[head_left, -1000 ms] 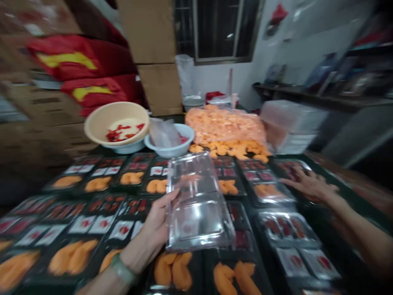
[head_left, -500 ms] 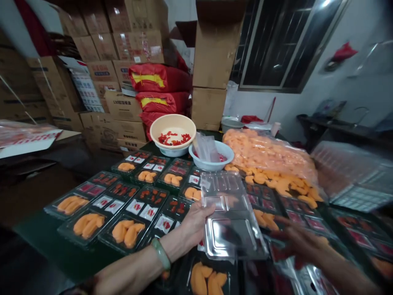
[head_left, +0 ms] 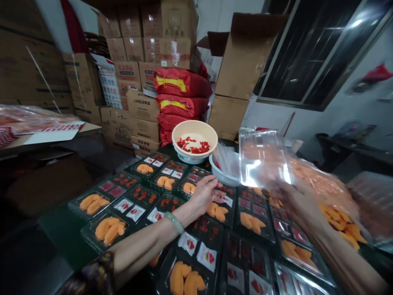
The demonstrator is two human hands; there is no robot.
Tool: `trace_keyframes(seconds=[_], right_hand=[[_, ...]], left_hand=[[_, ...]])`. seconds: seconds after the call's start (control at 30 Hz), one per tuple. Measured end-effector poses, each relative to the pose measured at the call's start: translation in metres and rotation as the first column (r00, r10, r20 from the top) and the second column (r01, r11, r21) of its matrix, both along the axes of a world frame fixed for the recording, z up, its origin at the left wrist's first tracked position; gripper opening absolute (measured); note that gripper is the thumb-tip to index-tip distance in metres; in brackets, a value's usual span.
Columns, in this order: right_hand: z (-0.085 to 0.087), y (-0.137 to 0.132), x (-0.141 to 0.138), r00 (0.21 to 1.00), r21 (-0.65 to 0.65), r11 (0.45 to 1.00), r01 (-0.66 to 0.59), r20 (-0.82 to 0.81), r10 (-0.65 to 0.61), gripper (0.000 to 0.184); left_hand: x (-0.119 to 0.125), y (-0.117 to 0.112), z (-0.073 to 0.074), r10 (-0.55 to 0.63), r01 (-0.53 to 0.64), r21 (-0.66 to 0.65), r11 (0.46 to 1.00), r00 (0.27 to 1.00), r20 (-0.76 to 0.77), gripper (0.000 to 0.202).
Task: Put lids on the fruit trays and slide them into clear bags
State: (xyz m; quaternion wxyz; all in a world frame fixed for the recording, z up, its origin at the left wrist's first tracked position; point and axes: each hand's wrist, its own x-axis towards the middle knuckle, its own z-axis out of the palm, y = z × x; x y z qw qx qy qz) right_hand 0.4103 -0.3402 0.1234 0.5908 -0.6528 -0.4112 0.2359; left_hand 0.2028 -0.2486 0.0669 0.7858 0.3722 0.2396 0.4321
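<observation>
My right hand (head_left: 296,200) grips the lower edge of a transparent plastic tray lid (head_left: 264,157), raised in front of a white bowl. My left hand (head_left: 204,196) is open with spread fingers, low over the black plastic trays (head_left: 136,196), and touches no lid. The trays stand in tight rows, holding orange dried fruit pieces (head_left: 107,229) and sachets with a red mark (head_left: 206,257). Some trays at the front are covered with lids.
A beige bowl of red pieces (head_left: 195,139) sits on a white bowl at the back. A large plastic bag of orange pieces (head_left: 322,184) and a stack of lids (head_left: 376,196) lie to the right. Cardboard boxes (head_left: 144,106) and red sacks (head_left: 181,84) rise behind.
The lid has left my left hand and now rises in my right hand, up and to the right. My view has swung left and tilted, showing more of the boxes.
</observation>
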Motion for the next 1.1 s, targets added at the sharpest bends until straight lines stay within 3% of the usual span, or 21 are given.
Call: trace_keyframes(seconds=[0.1,0.27,0.37,0.43,0.53,0.63,0.73,0.8,0.93,1.1], right_hand=[[0.009,0.068,-0.03,0.997,0.112,0.992,-0.054,-0.043,0.059,0.024],[0.013,0.19,-0.087,0.99,0.004,0.997,-0.081,0.12,0.079,0.01],[0.008,0.233,-0.099,0.956,-0.09,0.996,-0.028,0.289,0.053,0.018],[-0.004,0.238,-0.094,0.902,-0.132,0.989,0.069,0.431,-0.006,0.035],[-0.027,0.22,-0.079,0.786,-0.204,0.951,0.234,0.615,-0.062,0.057],[-0.045,0.2,-0.062,0.713,-0.337,0.878,0.34,0.701,-0.007,0.062],[-0.048,0.2,-0.052,0.679,-0.44,0.813,0.381,0.73,0.077,0.064],[-0.048,0.209,-0.049,0.658,-0.475,0.793,0.382,0.742,0.127,0.062],[-0.051,0.225,-0.039,0.631,-0.519,0.767,0.378,0.75,0.196,0.039],[-0.047,0.216,-0.001,0.648,-0.512,0.757,0.407,0.746,0.156,0.03]], left_hand=[[-0.029,0.026,-0.001,0.114,-0.114,0.003,0.993,0.993,0.007,0.023],[-0.078,0.057,-0.001,0.275,-0.274,0.017,0.961,0.961,-0.012,0.023],[-0.099,0.074,-0.002,0.337,-0.337,0.02,0.941,0.941,-0.034,0.02],[-0.103,0.084,-0.003,0.335,-0.335,0.014,0.942,0.941,-0.039,0.015],[-0.095,0.091,-0.007,0.289,-0.289,0.002,0.957,0.956,-0.054,0.012],[-0.073,0.09,-0.012,0.244,-0.245,-0.012,0.969,0.967,-0.072,0.012],[-0.053,0.086,-0.015,0.209,-0.213,-0.024,0.977,0.972,-0.107,0.011],[-0.045,0.085,-0.017,0.18,-0.184,-0.02,0.983,0.976,-0.126,0.011],[-0.045,0.088,-0.021,0.154,-0.153,0.02,0.988,0.974,-0.168,0.011],[-0.058,0.1,-0.024,0.154,-0.144,0.065,0.987,0.968,-0.198,0.008]])
